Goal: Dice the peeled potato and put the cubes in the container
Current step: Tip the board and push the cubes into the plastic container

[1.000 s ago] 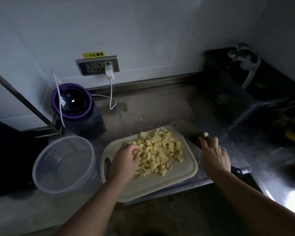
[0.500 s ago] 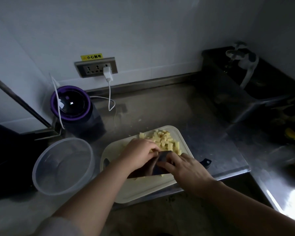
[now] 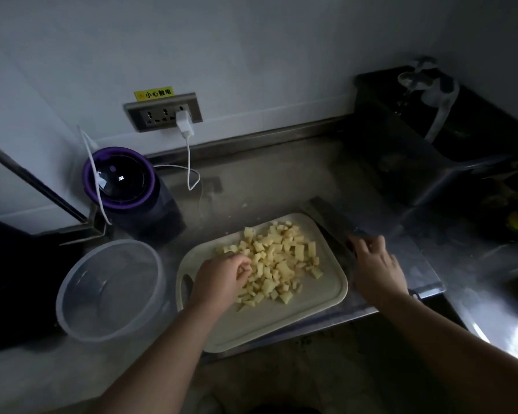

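dicing done, transfer not begun. the pale yellow potato cubes (image 3: 281, 261) lie heaped on the cream rounded-rectangle plastic cutting board (image 3: 281, 324); no uncut potato shows. the clear round plastic container (image 3: 111, 241), just beside the board's left end, holds no cubes that can be seen, so by judgement the whole transfer is left. left hand (image 3: 222, 279): fingers curled into the pile's left edge, pinching a few cubes. right hand (image 3: 374, 264): laid over the handle of the broad steel cleaver (image 3: 329, 218), which lies flat on the steel counter (image 3: 266, 180) right of the board; whether the fingers clasp it cannot be told. writing: a yellow sticker (image 3: 153, 94) above the grey wall socket strip (image 3: 163, 113) reads "小心触电". the purple-rimmed dark appliance (image 3: 118, 177) shows a small lit mark, unreadable.
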Available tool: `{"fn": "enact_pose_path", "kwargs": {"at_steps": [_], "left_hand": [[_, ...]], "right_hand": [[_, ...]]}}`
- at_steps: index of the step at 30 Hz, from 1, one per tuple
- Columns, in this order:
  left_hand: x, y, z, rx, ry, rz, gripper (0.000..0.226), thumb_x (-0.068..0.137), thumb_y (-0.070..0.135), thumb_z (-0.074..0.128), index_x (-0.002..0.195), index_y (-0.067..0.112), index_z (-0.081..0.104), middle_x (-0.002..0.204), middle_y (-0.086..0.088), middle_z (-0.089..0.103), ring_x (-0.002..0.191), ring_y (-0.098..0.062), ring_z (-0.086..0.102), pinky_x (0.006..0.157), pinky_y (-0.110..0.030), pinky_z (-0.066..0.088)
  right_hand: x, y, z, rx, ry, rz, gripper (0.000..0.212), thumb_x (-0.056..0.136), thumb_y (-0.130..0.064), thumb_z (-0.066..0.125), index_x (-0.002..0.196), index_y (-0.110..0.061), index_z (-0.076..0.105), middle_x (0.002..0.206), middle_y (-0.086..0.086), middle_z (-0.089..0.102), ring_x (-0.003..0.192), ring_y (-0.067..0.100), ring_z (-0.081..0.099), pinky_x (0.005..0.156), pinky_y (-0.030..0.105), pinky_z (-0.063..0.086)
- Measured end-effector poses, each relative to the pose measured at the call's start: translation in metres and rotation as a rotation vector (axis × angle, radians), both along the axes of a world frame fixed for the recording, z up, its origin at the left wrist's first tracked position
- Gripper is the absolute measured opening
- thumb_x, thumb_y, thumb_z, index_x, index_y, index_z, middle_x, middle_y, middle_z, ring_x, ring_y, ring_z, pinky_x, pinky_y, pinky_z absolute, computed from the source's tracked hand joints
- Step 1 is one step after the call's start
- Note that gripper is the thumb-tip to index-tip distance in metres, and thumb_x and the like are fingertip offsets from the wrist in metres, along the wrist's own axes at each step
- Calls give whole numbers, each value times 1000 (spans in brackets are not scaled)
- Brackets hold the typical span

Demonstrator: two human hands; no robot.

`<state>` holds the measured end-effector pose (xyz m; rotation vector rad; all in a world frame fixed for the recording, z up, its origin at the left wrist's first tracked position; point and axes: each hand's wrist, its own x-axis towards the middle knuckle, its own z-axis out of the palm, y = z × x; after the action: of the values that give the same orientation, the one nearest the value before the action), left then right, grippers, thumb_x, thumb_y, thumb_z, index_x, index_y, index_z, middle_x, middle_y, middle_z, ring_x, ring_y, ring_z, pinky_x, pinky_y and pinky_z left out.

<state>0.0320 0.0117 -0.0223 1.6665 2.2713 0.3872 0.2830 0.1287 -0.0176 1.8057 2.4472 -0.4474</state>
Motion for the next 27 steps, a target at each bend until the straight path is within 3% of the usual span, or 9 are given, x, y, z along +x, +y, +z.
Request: {"fn": "enact_pose_path", "kwargs": {"at_steps": [4, 7, 10, 12, 17, 19, 23, 25, 27], "left_hand": [[0, -5, -10, -28, -21, -29, 24, 94, 32, 56, 116, 28, 65, 120, 13, 58, 105, -8, 57, 88, -27, 47], [-2, -8, -9, -6, -42, 5, 24, 94, 33, 55, 115, 30, 65, 118, 17, 54, 102, -6, 57, 88, -29, 46], [-5, -17, -8, 57, -120, 113, 22, 91, 30, 59, 112, 30, 66, 116, 16, 54, 103, -6, 56, 91, -37, 47], [-6, -27, -8, 88, -206, 202, 25, 89, 27, 62, 114, 29, 63, 120, 11, 54, 108, -9, 55, 96, -43, 46], [-5, -49, -6, 20, -252, 330, 41, 90, 27, 63, 129, 25, 52, 129, 5, 49, 122, -12, 46, 97, -23, 39], [-6, -55, -5, -14, -240, 386, 39, 89, 26, 64, 126, 20, 55, 119, 1, 54, 112, -14, 51, 93, -27, 43], [-11, -69, -12, -72, -396, 589, 29, 83, 21, 67, 110, 14, 62, 96, 2, 61, 90, -15, 58, 81, -36, 51], [-14, -72, -15, -22, -431, 666, 14, 84, 24, 65, 93, 14, 63, 84, -1, 63, 80, -17, 60, 71, -36, 50], [-13, -72, -12, 30, -496, 733, 14, 87, 27, 64, 79, 17, 59, 75, 2, 62, 73, -14, 60, 64, -34, 47]], "right_hand": [[-3, 11, -18, 11, -32, -32, 62, 93, -9, 52, 149, -21, 27, 135, 12, 30, 118, 27, 46, 107, 38, 36], [-2, 14, -24, 19, -71, -42, 64, 94, -15, 55, 150, -23, 25, 138, 11, 30, 122, 26, 41, 106, 37, 36], [-3, 13, -23, 52, -117, -36, 53, 98, -25, 49, 148, -24, 32, 141, 9, 32, 127, 27, 36, 107, 39, 34], [-8, 7, -17, 94, -53, -11, 45, 101, -31, 43, 145, -24, 38, 144, 6, 35, 130, 26, 34, 109, 39, 32], [-33, -16, -15, -142, 275, 40, 39, 99, -21, 50, 137, -20, 49, 140, 1, 42, 123, 18, 45, 97, 31, 45], [-38, -14, -21, -233, 190, 8, 37, 99, -22, 47, 136, -17, 48, 139, 4, 44, 121, 21, 44, 96, 32, 44], [-48, -8, -26, -320, 223, -197, 45, 95, -21, 50, 138, -9, 44, 136, 14, 46, 122, 30, 44, 102, 44, 42], [-52, -5, -26, -304, 179, -244, 43, 95, -22, 49, 136, -9, 44, 135, 15, 46, 122, 32, 42, 100, 42, 38], [-52, -2, -24, -293, 111, -250, 40, 97, -23, 46, 134, -7, 45, 133, 16, 48, 122, 32, 42, 100, 42, 37]]}}
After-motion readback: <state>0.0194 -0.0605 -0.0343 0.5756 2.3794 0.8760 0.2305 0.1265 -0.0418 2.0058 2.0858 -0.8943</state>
